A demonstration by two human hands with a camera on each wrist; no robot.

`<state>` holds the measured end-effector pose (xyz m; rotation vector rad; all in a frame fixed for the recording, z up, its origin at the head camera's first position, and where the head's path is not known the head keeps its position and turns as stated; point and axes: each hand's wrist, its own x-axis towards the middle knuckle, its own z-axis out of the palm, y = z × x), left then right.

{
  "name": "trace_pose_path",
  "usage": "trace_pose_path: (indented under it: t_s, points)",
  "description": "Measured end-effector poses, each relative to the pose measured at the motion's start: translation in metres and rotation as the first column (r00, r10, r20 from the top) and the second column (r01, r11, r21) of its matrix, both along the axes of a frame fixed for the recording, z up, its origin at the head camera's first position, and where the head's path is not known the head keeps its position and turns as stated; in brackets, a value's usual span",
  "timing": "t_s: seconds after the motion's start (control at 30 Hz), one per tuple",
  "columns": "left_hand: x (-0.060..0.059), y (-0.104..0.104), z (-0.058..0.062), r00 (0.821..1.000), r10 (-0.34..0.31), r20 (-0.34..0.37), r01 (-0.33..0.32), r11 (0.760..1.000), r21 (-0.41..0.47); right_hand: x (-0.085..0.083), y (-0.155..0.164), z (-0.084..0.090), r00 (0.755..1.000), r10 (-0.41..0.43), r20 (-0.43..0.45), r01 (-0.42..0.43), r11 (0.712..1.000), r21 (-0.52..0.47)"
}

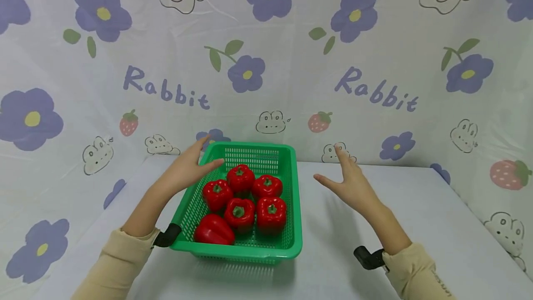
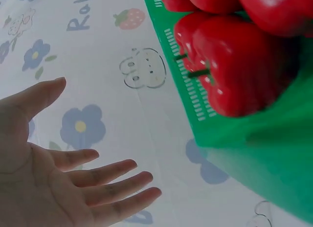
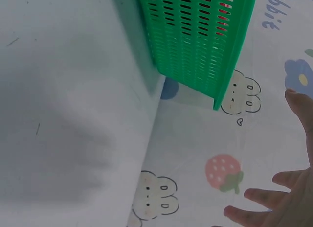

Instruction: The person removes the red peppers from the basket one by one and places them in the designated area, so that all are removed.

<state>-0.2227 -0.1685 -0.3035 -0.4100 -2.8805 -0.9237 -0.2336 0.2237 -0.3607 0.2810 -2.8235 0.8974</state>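
A green plastic basket (image 1: 297, 207) holds several glossy red bell peppers (image 1: 239, 214). Most of these stand stem up, while one bell pepper (image 1: 214, 230) lies on its side in the near left corner. My left hand (image 1: 185, 170) is raised at the basket's left side and overlaps its rim in the head view. Its fingers are spread and hold nothing, as the left wrist view also shows beside the green wall (image 2: 193, 109). To the right of the basket, apart from it, my right hand (image 1: 354, 186) hovers with fingers spread and nothing held.
The basket stands on a white table (image 1: 399, 226). Behind the table hangs a white cloth (image 1: 300, 59) printed with purple flowers, rabbits and strawberries. Black straps (image 1: 368, 258) sit at both wrists, by the beige sleeves.
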Motion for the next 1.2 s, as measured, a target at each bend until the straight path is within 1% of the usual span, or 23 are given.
trace_pose_path:
  t_s: [0.2,0.4,0.6,0.87,1.0,1.1,1.2]
  points:
    - [0.004,-0.020,-0.006,0.998,0.026,0.055,-0.027,1.000,0.014,0.001,-0.003,-0.005,1.000,-0.001,0.011,0.001,1.000,-0.020]
    - [0.007,-0.037,-0.009,0.996,0.058,0.067,-0.057,0.998,-0.014,0.002,-0.004,-0.008,1.000,-0.004,0.009,0.005,0.999,-0.054]
    - [0.012,-0.050,-0.017,0.993,0.063,0.102,-0.061,0.998,-0.021,0.005,-0.008,-0.010,1.000,-0.001,-0.005,0.001,0.996,-0.087]
    - [0.015,-0.059,-0.036,0.980,0.050,0.193,-0.061,0.997,0.051,0.005,-0.012,-0.016,1.000,0.005,0.016,-0.002,0.990,-0.142]
    - [0.015,-0.061,-0.047,0.976,0.034,0.214,-0.055,0.994,0.093,0.005,-0.014,-0.019,0.999,0.013,0.031,-0.007,0.985,-0.173]
    - [0.015,-0.062,-0.054,0.973,0.014,0.230,-0.048,0.989,0.143,0.005,-0.015,-0.021,0.999,0.014,0.044,-0.005,0.981,-0.193]
    - [0.014,-0.062,-0.062,0.973,-0.001,0.232,-0.040,0.984,0.173,0.006,-0.017,-0.021,0.999,0.014,0.053,-0.003,0.979,-0.204]
